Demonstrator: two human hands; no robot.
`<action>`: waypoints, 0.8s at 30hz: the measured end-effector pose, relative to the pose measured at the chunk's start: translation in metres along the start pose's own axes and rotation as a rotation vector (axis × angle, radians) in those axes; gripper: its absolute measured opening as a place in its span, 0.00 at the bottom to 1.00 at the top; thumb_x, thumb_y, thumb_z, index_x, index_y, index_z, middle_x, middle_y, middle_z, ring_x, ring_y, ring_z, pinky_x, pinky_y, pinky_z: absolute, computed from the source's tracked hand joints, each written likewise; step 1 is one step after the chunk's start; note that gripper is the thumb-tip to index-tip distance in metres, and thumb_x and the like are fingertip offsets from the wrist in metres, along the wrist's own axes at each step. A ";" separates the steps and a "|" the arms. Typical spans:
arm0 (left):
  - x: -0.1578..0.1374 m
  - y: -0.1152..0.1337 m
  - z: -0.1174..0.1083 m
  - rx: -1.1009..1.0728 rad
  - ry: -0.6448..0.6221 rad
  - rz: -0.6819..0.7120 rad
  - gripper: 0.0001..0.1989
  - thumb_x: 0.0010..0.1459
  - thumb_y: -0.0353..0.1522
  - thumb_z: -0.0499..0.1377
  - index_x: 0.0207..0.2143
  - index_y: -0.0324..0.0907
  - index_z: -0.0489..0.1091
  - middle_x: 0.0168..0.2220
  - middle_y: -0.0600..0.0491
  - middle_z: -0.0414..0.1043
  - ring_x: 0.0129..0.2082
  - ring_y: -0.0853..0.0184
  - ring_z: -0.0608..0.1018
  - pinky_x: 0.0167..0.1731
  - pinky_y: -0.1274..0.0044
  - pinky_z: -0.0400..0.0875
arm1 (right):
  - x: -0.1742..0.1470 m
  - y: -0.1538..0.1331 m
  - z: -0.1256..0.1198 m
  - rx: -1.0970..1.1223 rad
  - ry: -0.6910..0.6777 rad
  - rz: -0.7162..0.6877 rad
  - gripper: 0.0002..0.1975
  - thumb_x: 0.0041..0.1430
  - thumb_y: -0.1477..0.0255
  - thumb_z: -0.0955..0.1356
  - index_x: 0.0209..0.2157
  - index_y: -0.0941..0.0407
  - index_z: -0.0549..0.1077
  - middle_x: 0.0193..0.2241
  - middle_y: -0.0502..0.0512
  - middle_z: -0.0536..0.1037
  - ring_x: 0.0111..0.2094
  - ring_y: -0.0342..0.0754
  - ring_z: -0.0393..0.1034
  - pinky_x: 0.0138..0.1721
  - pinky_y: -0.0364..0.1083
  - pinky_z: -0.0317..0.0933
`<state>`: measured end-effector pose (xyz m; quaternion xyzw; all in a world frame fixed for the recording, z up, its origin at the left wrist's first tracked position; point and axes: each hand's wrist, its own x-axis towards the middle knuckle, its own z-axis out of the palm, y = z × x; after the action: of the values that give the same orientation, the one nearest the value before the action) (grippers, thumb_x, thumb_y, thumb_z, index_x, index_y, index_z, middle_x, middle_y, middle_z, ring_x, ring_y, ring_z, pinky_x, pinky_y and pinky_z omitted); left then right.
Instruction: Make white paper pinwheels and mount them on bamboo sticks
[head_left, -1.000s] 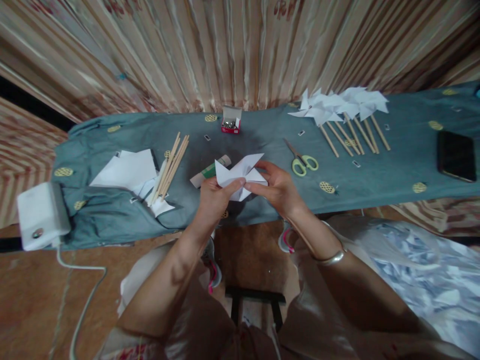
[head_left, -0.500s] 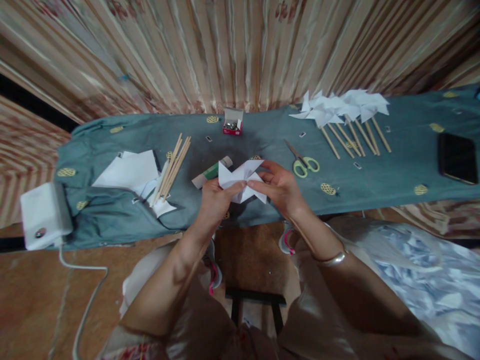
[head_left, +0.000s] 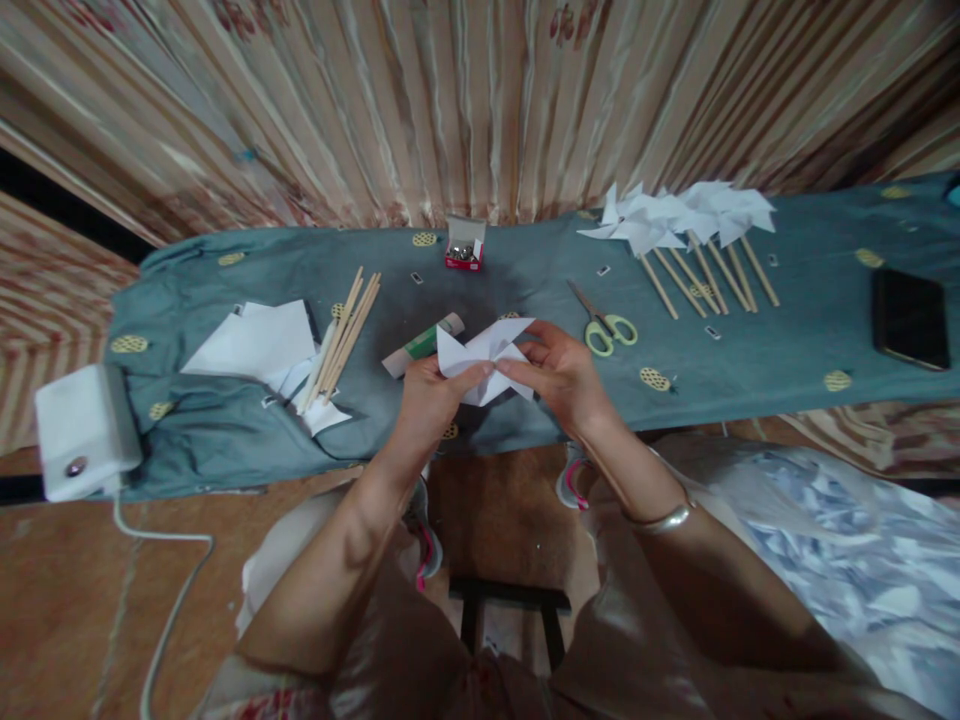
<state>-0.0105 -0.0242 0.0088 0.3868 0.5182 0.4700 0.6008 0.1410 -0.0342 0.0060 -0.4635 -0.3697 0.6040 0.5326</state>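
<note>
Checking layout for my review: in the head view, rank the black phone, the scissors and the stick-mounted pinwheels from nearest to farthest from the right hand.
1. Scissors: just right of the right hand.
2. Stick-mounted pinwheels: farther right and back.
3. Black phone: farthest right.

This looks like a room in a home. A striped, gathered curtain [head_left: 480, 120] hangs behind a narrow cloth-covered table [head_left: 765, 365] printed with pineapples, where a phone [head_left: 910, 317] lies near one end.
</note>
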 end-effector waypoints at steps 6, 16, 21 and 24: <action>0.000 0.001 -0.003 0.020 0.021 0.036 0.12 0.36 0.35 0.73 0.24 0.38 0.78 0.24 0.53 0.77 0.23 0.68 0.73 0.26 0.77 0.67 | 0.001 -0.001 0.002 -0.023 -0.011 0.005 0.30 0.38 0.63 0.79 0.44 0.51 0.71 0.29 0.49 0.81 0.30 0.49 0.76 0.34 0.49 0.69; 0.001 0.004 -0.006 -0.019 0.088 0.074 0.14 0.36 0.36 0.73 0.26 0.37 0.79 0.25 0.53 0.78 0.24 0.68 0.74 0.28 0.77 0.69 | 0.016 -0.012 0.004 0.111 0.139 -0.059 0.22 0.41 0.54 0.78 0.35 0.52 0.78 0.27 0.49 0.81 0.28 0.45 0.74 0.36 0.47 0.70; 0.001 0.007 -0.004 -0.029 0.085 0.043 0.13 0.37 0.36 0.72 0.25 0.37 0.78 0.24 0.53 0.78 0.24 0.68 0.75 0.29 0.76 0.69 | 0.035 -0.012 -0.001 0.050 0.195 -0.095 0.21 0.35 0.56 0.79 0.31 0.52 0.79 0.27 0.49 0.82 0.29 0.45 0.74 0.35 0.47 0.70; 0.000 0.011 -0.002 -0.057 0.070 0.032 0.12 0.38 0.35 0.72 0.25 0.38 0.78 0.24 0.53 0.78 0.24 0.68 0.75 0.29 0.77 0.69 | 0.050 -0.004 -0.003 -0.037 0.195 -0.134 0.16 0.38 0.60 0.78 0.29 0.52 0.79 0.24 0.47 0.80 0.26 0.45 0.72 0.33 0.46 0.68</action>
<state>-0.0143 -0.0214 0.0192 0.3613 0.5191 0.5073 0.5854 0.1451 0.0152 0.0010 -0.5041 -0.3573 0.5120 0.5967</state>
